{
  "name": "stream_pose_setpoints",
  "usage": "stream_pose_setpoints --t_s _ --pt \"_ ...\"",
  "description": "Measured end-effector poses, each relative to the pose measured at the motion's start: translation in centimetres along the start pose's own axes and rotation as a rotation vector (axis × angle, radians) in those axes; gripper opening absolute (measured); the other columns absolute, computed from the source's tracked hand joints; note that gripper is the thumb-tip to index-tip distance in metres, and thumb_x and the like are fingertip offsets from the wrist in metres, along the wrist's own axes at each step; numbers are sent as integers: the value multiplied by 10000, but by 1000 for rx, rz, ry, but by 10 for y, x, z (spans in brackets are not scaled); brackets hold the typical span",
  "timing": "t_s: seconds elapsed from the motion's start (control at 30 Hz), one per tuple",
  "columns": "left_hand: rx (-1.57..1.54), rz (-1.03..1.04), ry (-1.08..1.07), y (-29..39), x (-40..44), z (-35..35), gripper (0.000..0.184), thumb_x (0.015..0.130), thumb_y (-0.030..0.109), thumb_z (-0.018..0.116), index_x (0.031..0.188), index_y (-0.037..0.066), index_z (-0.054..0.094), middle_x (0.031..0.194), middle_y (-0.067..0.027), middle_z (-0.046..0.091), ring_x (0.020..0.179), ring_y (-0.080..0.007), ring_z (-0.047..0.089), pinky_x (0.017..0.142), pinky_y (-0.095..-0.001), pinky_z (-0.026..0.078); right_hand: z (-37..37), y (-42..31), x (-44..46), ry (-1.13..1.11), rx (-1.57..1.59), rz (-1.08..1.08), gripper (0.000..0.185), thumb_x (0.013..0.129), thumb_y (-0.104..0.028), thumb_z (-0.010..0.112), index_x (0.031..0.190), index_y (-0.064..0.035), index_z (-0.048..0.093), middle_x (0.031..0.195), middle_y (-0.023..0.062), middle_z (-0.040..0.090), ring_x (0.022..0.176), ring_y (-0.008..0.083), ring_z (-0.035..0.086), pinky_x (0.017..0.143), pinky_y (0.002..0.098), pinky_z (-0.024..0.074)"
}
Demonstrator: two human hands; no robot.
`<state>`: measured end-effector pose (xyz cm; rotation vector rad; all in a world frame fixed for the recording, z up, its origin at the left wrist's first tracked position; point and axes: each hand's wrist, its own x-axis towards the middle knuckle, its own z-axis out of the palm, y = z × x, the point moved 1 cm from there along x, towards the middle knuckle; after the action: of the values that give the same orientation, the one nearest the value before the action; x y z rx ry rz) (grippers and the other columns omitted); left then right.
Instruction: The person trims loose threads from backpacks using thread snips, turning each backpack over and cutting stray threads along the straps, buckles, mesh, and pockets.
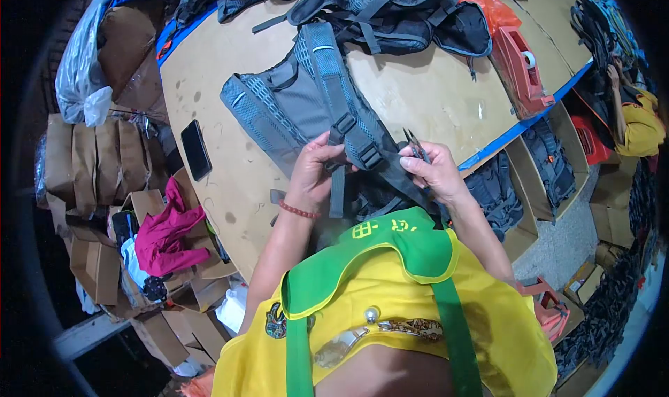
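Backpack (284, 108) in grey-blue, with mesh straps (323, 61), black buckles (370, 155)

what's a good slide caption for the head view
Left hand on a backpack strap, right hand holding snips, phone lying on the table.

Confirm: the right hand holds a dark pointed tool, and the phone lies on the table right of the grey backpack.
No: the head view shows the phone lying on the table left of the grey backpack. The right hand does hold a dark pointed tool.
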<state>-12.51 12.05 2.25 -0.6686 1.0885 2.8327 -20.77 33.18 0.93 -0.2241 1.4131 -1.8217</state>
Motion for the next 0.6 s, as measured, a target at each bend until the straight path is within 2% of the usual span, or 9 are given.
stream_pose_setpoints --t_s 0.17,0.2,0.23,0.33,0.37,0.43,0.53,0.57,0.6 --pt "-155 11 60 5 -6 2 278 789 -19 506 1066 -4 515 886 -121 625 776 -217 620 699 -372 523 -8 2 3 -1 -90 -21 157 800 -105 625 923 -8 620 617 -36 507 452 27 406 409 173 314" --pt "-159 31 21 10 -6 -2 280 802 2 502 1081 -1 503 934 -126 619 831 -233 617 730 -401 513 -11 3 5 14 -146 -41 166 803 -103 619 938 -6 621 621 -40 507 464 24 407 420 171 312" --pt "-157 38 -8 12 -6 -3 276 807 11 499 1082 0 501 938 -123 616 821 -234 614 727 -405 511 -13 5 6 28 -201 -60 176 806 -102 613 952 -4 622 625 -43 508 477 20 407 431 170 310" --pt "-188 52 -35 20 -4 -10 277 824 27 471 1100 6 487 932 -116 608 809 -241 598 713 -416 495 -12 3 8 47 -191 -38 170 810 -80 577 963 -18 617 745 -38 558 603 23 454 537 170 368" --pt "-208 59 -44 23 -3 -10 278 826 26 466 1103 7 484 928 -115 606 811 -242 595 712 -416 491 -8 -1 6 74 -102 -13 194 815 -85 586 987 -3 618 656 -51 508 548 16 430 490 164 321" --pt "-230 88 -58 28 -2 -10 278 837 30 443 1113 21 476 942 -113 594 823 -244 580 715 -433 471 -14 9 9 118 -151 -50 199 825 -89 578 998 1 613 699 -38 540 574 19 443 504 166 336" --pt "-311 115 39 34 4 -38 276 854 39 426 1126 36 474 982 -118 576 841 -253 566 715 -450 464 -23 20 11 174 -230 -128 203 838 -100 570 1006 7 609 769 -11 586 614 24 464 530 170 359" --pt "-467 42 -199 37 9 -59 298 856 10 454 1154 11 471 1145 -163 529 1012 -299 529 815 -471 453 -25 22 10 190 -257 -158 204 843 -105 568 1007 9 608 794 -1 601 628 26 471 539 172 366" --pt "-457 45 -135 42 10 -64 288 858 13 455 1145 8 475 1140 -164 531 1006 -298 531 809 -469 455 -27 24 8 182 -238 -124 203 844 -107 569 1004 11 608 807 8 610 646 32 486 560 175 380"
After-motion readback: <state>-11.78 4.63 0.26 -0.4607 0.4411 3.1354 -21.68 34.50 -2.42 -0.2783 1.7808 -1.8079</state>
